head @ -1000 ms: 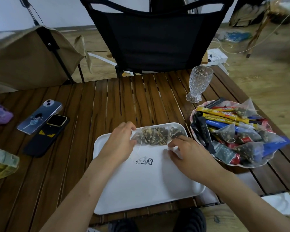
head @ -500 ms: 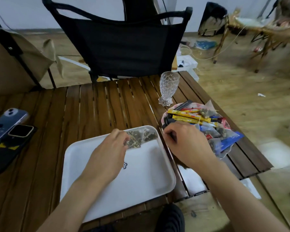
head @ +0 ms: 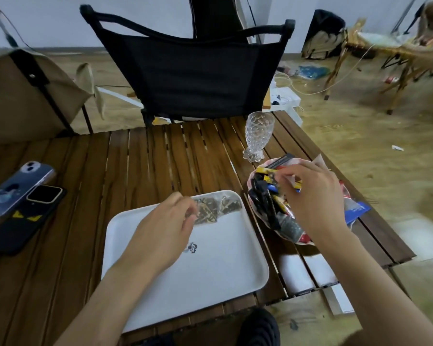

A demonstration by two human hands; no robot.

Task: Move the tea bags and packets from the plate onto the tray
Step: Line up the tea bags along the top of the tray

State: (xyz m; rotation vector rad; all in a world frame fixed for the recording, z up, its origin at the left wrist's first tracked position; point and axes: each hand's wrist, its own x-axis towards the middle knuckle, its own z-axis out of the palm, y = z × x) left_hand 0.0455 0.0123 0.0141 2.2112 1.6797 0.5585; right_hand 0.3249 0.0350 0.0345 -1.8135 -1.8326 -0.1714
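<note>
The right hand (head: 315, 198) pinches a yellow packet (head: 263, 170) in its grip just above the plate (head: 298, 242). The left hand (head: 165, 231) has its curled grip against the tea bags (head: 218, 207) at the tray's (head: 210, 278) far edge; blur hides whether it holds them.

On a slatted table (head: 145, 171), a tray (head: 210, 283) lies at the near edge with tea bags (head: 220, 207) along its far rim. Just right of the tray sits a plate (head: 303, 242) heaped with packets (head: 268, 206); a glass (head: 258, 136) stands behind the plate. The left hand (head: 165, 228) is over the tray, pinching the tea bags' left end; the right hand (head: 315, 196) is over the plate, pinching packets. Two phones (head: 25, 218) lie side by side at far left. A chair (head: 193, 78) stands behind the table.
</note>
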